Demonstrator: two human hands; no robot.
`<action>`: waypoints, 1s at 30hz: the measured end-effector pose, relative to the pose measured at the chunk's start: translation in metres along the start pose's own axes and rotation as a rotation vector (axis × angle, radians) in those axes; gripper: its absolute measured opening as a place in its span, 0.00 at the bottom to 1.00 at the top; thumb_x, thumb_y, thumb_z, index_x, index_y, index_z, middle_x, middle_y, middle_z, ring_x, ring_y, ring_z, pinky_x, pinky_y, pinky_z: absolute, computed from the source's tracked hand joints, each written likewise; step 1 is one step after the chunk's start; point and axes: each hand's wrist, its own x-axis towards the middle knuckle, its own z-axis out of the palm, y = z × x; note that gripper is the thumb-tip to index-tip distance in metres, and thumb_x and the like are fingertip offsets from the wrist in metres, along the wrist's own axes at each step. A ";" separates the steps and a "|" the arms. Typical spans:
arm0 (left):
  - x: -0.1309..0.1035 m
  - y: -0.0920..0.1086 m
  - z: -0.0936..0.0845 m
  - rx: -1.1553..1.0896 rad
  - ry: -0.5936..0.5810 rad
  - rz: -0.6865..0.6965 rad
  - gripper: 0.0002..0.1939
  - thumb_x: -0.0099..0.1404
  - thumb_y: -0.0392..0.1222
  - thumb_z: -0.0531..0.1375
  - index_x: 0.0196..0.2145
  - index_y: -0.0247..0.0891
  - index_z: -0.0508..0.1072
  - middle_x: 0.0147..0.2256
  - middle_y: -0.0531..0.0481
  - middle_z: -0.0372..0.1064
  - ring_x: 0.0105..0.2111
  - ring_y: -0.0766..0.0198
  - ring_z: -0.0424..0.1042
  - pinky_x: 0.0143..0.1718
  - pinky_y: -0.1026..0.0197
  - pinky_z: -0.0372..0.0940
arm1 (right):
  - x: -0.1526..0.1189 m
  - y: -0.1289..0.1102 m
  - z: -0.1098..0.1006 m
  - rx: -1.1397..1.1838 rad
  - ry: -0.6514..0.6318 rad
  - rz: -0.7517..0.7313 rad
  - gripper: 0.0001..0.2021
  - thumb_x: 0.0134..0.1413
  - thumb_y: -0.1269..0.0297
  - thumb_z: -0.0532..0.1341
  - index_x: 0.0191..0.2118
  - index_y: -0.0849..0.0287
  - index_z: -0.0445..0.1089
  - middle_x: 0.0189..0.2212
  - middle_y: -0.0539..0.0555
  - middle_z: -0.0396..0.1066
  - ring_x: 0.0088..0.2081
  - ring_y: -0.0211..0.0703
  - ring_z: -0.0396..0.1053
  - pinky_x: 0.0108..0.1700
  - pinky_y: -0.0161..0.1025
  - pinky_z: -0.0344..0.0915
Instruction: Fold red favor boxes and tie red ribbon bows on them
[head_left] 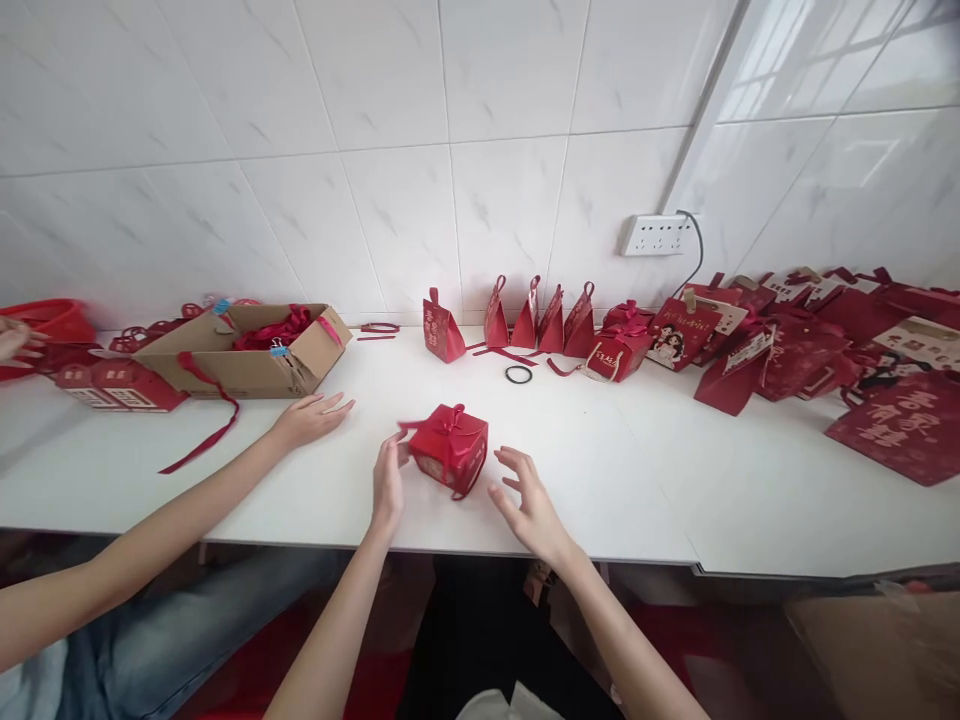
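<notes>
A red gift box with a ribbon bow on its top sits slightly turned on the white table, straight in front of me. At its left side is my left hand, fingers stretched upward and close against the box; whether they touch it is hard to tell. My right hand hovers to the right of the box, fingers spread and apart from it, holding nothing. Behind the box lies a black ring. A loose ribbon end points left from the bow toward my left fingers.
A co-worker's hand reaches in from the left, near a cardboard box of red ribbon. Several small red triangular boxes stand along the wall. Many red gift bags crowd the right. A power strip hangs on the wall.
</notes>
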 end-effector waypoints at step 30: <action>0.013 0.069 -0.007 0.520 -0.584 0.297 0.17 0.61 0.35 0.52 0.48 0.43 0.67 0.45 0.50 0.66 0.39 0.64 0.67 0.43 0.60 0.63 | 0.059 -0.020 -0.009 0.226 -0.191 0.295 0.24 0.55 0.43 0.57 0.22 0.59 0.60 0.16 0.46 0.55 0.21 0.36 0.53 0.27 0.36 0.52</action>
